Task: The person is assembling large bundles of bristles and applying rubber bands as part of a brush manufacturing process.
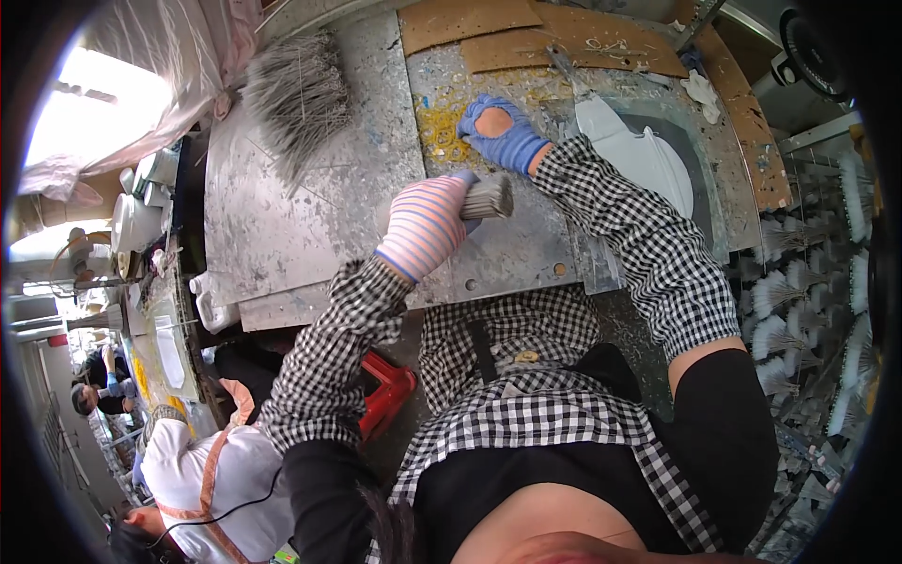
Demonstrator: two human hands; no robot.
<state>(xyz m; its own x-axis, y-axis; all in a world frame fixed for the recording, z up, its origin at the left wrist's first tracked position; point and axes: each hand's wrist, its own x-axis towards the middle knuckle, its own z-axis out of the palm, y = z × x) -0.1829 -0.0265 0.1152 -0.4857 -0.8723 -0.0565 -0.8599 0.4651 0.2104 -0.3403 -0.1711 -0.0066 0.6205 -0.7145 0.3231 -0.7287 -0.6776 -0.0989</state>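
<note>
My left hand (427, 223), in a pink-and-white striped glove, is closed round a bundle of thin grey strands (488, 199), whose cut ends point right. Up and to its right, my right hand (501, 132) wears a blue glove with an opening over the back of the hand. Its fingers curl down at a spread of small yellow rubber bands (440, 130) on the table; whether one is pinched in the fingertips is hidden. A large heap of loose grey strands (303, 99) lies at the far left of the table.
White plastic sheets (639, 155) lie right of my right hand. Brown cardboard (573, 47) covers the far edge of the metal-topped table (348, 226). A red stool (387, 395) stands below. A co-worker (216, 470) sits at the lower left; racks of white-tipped bundles (799, 282) stand right.
</note>
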